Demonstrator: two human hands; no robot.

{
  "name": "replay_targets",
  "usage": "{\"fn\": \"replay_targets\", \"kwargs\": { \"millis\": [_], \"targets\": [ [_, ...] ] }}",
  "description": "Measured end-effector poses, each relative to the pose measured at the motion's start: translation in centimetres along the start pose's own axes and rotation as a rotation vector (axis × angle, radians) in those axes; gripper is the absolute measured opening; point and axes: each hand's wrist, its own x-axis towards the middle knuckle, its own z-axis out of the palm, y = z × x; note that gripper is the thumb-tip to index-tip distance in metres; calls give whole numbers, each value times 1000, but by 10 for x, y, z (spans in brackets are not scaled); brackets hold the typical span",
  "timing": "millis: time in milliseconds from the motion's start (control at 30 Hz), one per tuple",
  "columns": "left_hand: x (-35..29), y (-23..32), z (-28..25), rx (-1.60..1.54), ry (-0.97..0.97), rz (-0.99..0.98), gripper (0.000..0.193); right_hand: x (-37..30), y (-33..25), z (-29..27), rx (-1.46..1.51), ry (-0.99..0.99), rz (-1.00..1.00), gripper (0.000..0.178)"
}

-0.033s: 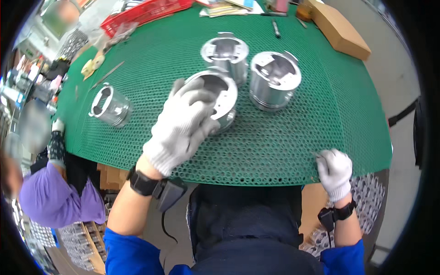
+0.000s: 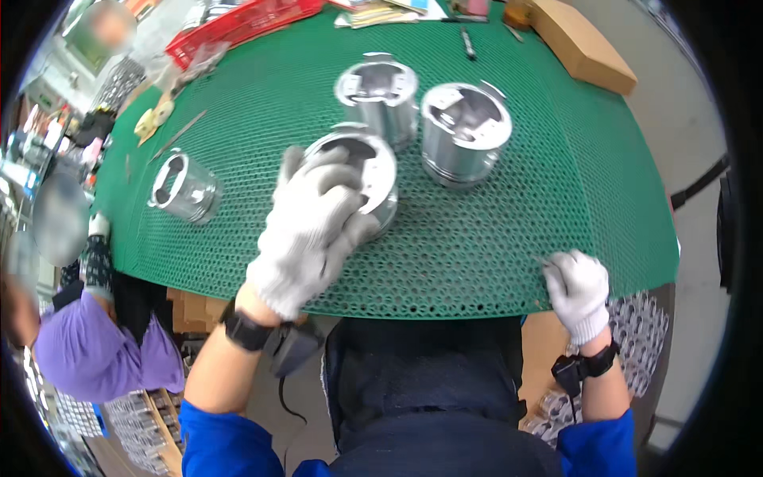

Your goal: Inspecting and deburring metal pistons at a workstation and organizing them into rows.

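item one: left hand, in a white knit glove, black band at the wrist, blue sleeve behind; its grip is closed over the near rim of a shiny silver metal piston, fingers spread across the open top, likely to steady the part while it stands hollow side up

item two: that piston, near the middle of the surface, just in front of two more of the same kind

item three: second silver piston, upright, open end up, just behind the held one

item four: third silver piston, upright, beside the second and to the right of the held one; the three stand close together as a group

item five: fourth silver piston, lying tilted on its side, well apart to the left

item six: green perforated mat covering the surface; its mesh probably keeps the round parts from rolling or getting scratched

item seven: right hand, white knit glove, curled shut at the near right edge of the mat, seemingly pinching the edge; i cannot tell whether it holds anything smaller

item eight: red plastic crate and a brown cardboard box along the far edge

item nine: another person in a purple sleeve at the left side
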Motion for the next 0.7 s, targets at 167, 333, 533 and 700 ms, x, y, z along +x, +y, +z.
{"fn": "replay_targets", "kwargs": {
  "millis": [167,333,533,700],
  "targets": [
    [-13,62,-19,-239,-66,-36,23,-2,-24,-27,566,-184,44,39],
    [7,60,6,-207,58,-83,20,34,-47,-22,340,-129,-217,47],
    [-5,65,6,-243,42,-123,21,48,-64,-18,119,-75,-309,37],
    [-41,97,0,4,-95,25,32,35,-75,-35,350,-536,-120,30]
  ]
}}
